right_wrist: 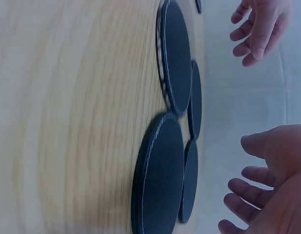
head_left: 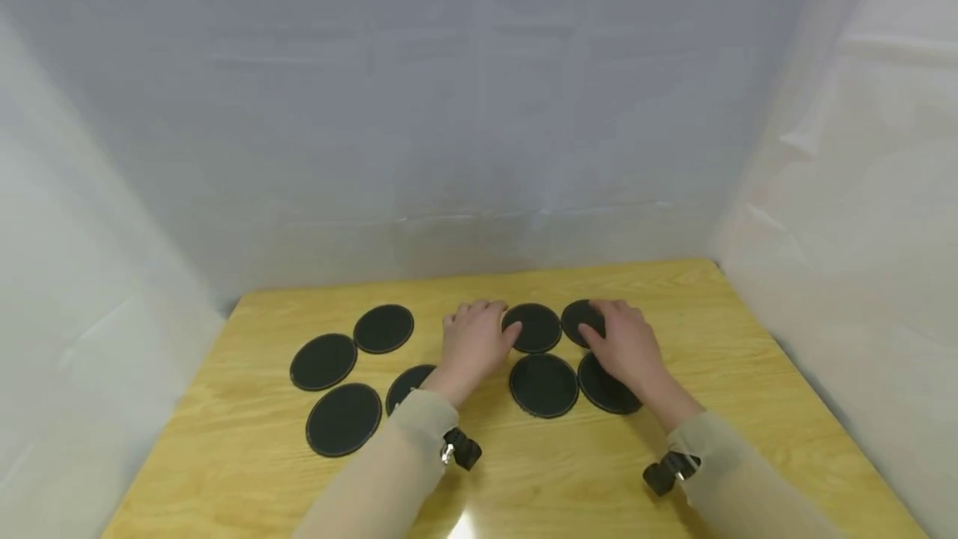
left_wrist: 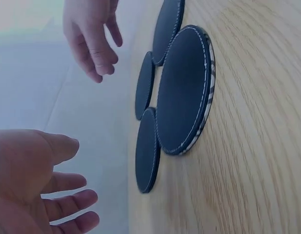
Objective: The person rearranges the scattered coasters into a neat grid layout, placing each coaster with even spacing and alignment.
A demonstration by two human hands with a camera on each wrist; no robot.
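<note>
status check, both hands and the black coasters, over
Left hand open, above table, holding nothing. Right hand open, hovering over the right group of four black coasters. Four more coasters lie left. Nothing blocking.

- Wooden table (head_left: 748, 373): light grain, glare patch at near edge.
- White sheeting (head_left: 479, 106): covers rear and both sides.
- Four black discs (head_left: 343, 418): grouped at table left.

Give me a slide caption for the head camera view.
Two open hands, left and right, hover over eight round black coasters laid out on a light wooden table.
</note>
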